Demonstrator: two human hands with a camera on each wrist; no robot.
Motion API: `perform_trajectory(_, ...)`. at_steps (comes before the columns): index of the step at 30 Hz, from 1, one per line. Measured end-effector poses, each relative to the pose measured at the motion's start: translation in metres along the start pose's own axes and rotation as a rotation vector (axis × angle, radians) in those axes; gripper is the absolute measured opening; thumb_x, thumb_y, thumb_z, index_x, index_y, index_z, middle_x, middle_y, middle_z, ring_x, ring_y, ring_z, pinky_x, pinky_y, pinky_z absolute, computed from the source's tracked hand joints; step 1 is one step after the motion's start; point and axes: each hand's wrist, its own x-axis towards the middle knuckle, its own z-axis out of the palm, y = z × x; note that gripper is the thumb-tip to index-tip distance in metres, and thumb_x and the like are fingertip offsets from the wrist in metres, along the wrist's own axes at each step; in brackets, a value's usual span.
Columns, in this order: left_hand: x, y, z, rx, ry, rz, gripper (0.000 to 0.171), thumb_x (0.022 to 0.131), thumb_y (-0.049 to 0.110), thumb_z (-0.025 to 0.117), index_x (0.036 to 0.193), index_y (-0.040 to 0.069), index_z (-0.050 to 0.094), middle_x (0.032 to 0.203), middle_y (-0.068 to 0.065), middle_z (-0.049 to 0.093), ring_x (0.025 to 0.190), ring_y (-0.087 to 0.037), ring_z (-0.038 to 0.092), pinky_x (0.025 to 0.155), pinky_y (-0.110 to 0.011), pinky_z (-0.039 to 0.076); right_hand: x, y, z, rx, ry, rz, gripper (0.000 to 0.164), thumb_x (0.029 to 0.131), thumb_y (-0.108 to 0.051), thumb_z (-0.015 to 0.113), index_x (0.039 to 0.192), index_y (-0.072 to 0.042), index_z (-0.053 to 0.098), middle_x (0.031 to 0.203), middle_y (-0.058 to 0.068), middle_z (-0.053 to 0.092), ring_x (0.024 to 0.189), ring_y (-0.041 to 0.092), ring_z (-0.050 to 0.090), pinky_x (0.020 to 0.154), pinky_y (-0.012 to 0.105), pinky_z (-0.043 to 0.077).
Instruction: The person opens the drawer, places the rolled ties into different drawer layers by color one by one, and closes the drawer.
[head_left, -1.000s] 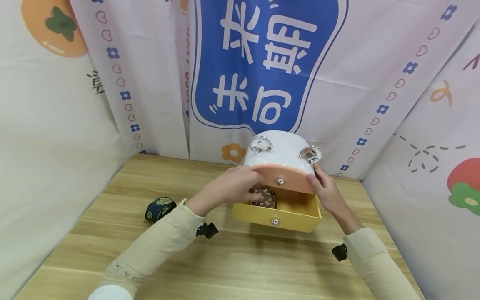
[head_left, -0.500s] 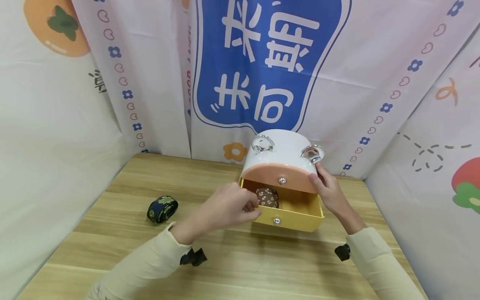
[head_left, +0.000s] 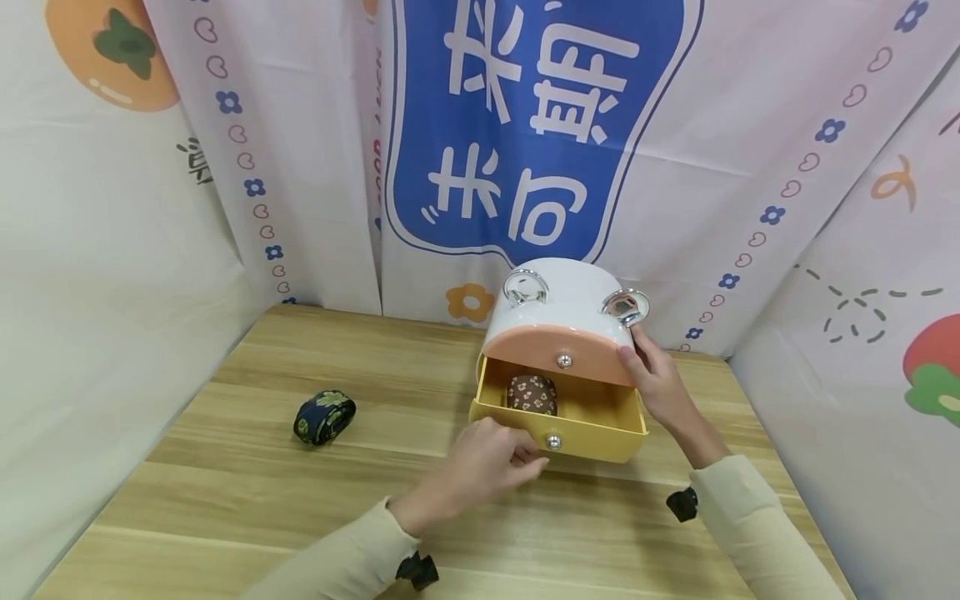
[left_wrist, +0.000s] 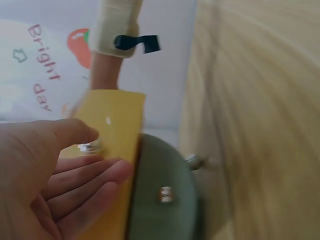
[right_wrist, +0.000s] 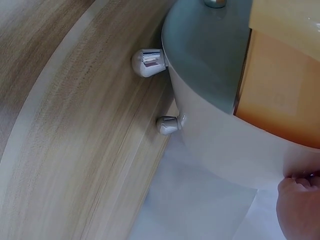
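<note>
A round white drawer box [head_left: 558,292], shaped like an alarm clock, stands at the back of the table. Its yellow drawer [head_left: 600,442] is pulled out beneath a peach drawer front [head_left: 525,343]. Inside, towards the left, lies a rolled brown fabric band with small flowers [head_left: 532,395]. My right hand [head_left: 662,382] grips the box's right side, thumb at the peach front's edge. My left hand [head_left: 487,467] holds nothing, just before the yellow drawer. In the left wrist view its fingers [left_wrist: 82,195] are relaxed near the drawer's silver knob [left_wrist: 91,146].
A rolled dark blue band with a yellow-green leaf pattern [head_left: 324,417] sits on the wooden table [head_left: 247,492] to the left. Silver bells [head_left: 626,307] top the box, and silver feet [right_wrist: 149,62] stick out below. A printed cloth [head_left: 675,208] hangs behind it.
My left hand has come out of the yellow drawer, leaving the brown roll inside, and moved down in front of it. The right hand keeps its grip on the box.
</note>
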Motion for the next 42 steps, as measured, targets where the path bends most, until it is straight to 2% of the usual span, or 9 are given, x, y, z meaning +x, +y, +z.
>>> perform_trajectory(2,0.001,-0.001,0.01,0.008,0.042,-0.014,0.016,0.088,0.033,0.069,0.087,0.019,0.076,0.08,0.009,0.075,0.066,0.009,0.064,0.061,-0.004,0.047,-0.001,-0.001,0.0,0.0,0.0,0.006,0.063,0.102,-0.032,0.044,0.153,-0.005,0.018,0.16,0.013,0.019,0.148,0.03,0.022,0.117,0.025,0.022)
perform_trajectory(5,0.003,-0.001,0.022,0.025,0.111,-0.024,0.014,0.087,0.035,0.069,0.084,0.023,0.076,0.078,0.013,0.074,0.066,0.01,0.064,0.061,-0.005,0.046,-0.001,-0.001,0.0,-0.001,0.004,0.012,0.062,0.102,-0.031,0.045,0.153,-0.005,0.019,0.16,0.013,0.02,0.148,0.03,0.022,0.118,0.035,0.022)
perform_trajectory(11,0.009,0.001,0.031,0.023,0.206,-0.043,0.011,0.085,0.035,0.07,0.078,0.029,0.075,0.074,0.017,0.073,0.063,0.012,0.061,0.06,-0.004,0.045,-0.001,-0.002,0.001,-0.001,0.011,0.008,0.061,0.102,-0.029,0.045,0.152,-0.005,0.02,0.16,0.013,0.021,0.148,0.029,0.022,0.116,0.043,0.022)
perform_trajectory(20,0.013,-0.001,0.03,-0.011,0.199,-0.058,0.012,0.083,0.034,0.071,0.075,0.027,0.075,0.071,0.015,0.073,0.06,0.012,0.061,0.059,-0.005,0.046,-0.001,-0.001,0.001,-0.004,0.002,0.007,0.062,0.103,-0.031,0.044,0.153,-0.005,0.017,0.16,0.012,0.019,0.148,0.029,0.021,0.116,0.044,0.021)
perform_trajectory(28,0.019,-0.008,0.03,-0.022,0.208,-0.068,0.017,0.082,0.033,0.07,0.066,0.027,0.07,0.067,0.016,0.071,0.057,0.014,0.056,0.055,-0.004,0.043,-0.001,-0.003,0.001,0.001,0.002,-0.001,0.061,0.102,-0.028,0.045,0.152,-0.004,0.019,0.16,0.014,0.02,0.148,0.031,0.022,0.116,0.046,0.021)
perform_trajectory(31,0.023,-0.012,0.031,-0.024,0.209,-0.072,0.021,0.082,0.033,0.07,0.061,0.028,0.066,0.065,0.017,0.069,0.055,0.014,0.053,0.054,-0.005,0.043,-0.004,-0.02,0.0,0.012,-0.008,0.002,0.061,0.102,-0.026,0.045,0.151,0.001,0.018,0.159,0.018,0.019,0.148,0.035,0.02,0.116,0.046,0.02)
perform_trajectory(34,0.027,-0.014,0.03,-0.018,0.211,-0.078,0.023,0.081,0.034,0.07,0.059,0.029,0.064,0.064,0.018,0.069,0.054,0.014,0.053,0.053,-0.006,0.043,-0.004,-0.022,-0.001,0.021,-0.013,0.009,0.061,0.103,-0.024,0.044,0.15,0.004,0.017,0.159,0.021,0.018,0.148,0.036,0.019,0.116,0.047,0.019)
perform_trajectory(38,0.032,-0.016,0.03,-0.026,0.212,-0.096,0.023,0.081,0.033,0.07,0.059,0.029,0.065,0.062,0.018,0.068,0.054,0.014,0.053,0.054,-0.006,0.043,0.0,-0.004,0.001,0.013,-0.003,0.008,0.06,0.102,-0.024,0.045,0.151,-0.001,0.019,0.159,0.017,0.018,0.148,0.034,0.019,0.116,0.046,0.019)
perform_trajectory(42,0.038,-0.019,0.03,-0.033,0.215,-0.109,0.022,0.08,0.033,0.07,0.059,0.029,0.065,0.061,0.019,0.066,0.054,0.014,0.053,0.053,-0.007,0.043,0.0,-0.001,0.002,0.013,-0.001,-0.008,0.06,0.103,-0.027,0.043,0.153,-0.005,0.017,0.16,0.014,0.018,0.148,0.033,0.019,0.117,0.045,0.018)
